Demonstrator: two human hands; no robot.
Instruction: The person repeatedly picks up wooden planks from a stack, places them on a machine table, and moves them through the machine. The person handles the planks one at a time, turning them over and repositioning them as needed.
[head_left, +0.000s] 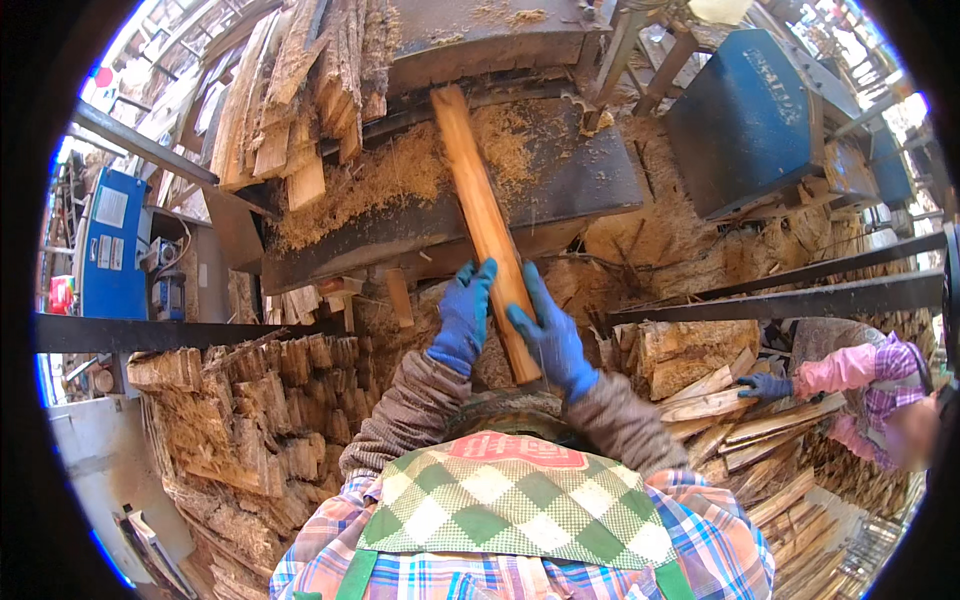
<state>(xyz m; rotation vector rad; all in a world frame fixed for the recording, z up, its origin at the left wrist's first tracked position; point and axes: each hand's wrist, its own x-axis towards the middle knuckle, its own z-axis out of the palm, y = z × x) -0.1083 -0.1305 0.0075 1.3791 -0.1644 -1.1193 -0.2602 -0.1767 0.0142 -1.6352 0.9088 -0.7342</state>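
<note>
A long, narrow wooden plank (480, 212) with bark along its edge points away from me, its far part lying across a dark metal machine table (590, 190) strewn with sawdust. My left hand (463, 312), in a blue glove, grips the plank's left edge. On the opposite edge my right hand (556, 338), gloved the same way, holds it with the thumb over the top face. The plank's near end sticks out past both hands toward my body. Fingers under the wood are hidden.
Rough boards (290, 100) are stacked at the machine's far left. Bark-edged slabs (215, 420) are piled at my left. A blue machine housing (750, 120) stands far right, and a dark metal rail (780, 298) runs at right. There, a co-worker's gloved hand (765, 387) touches loose slabs.
</note>
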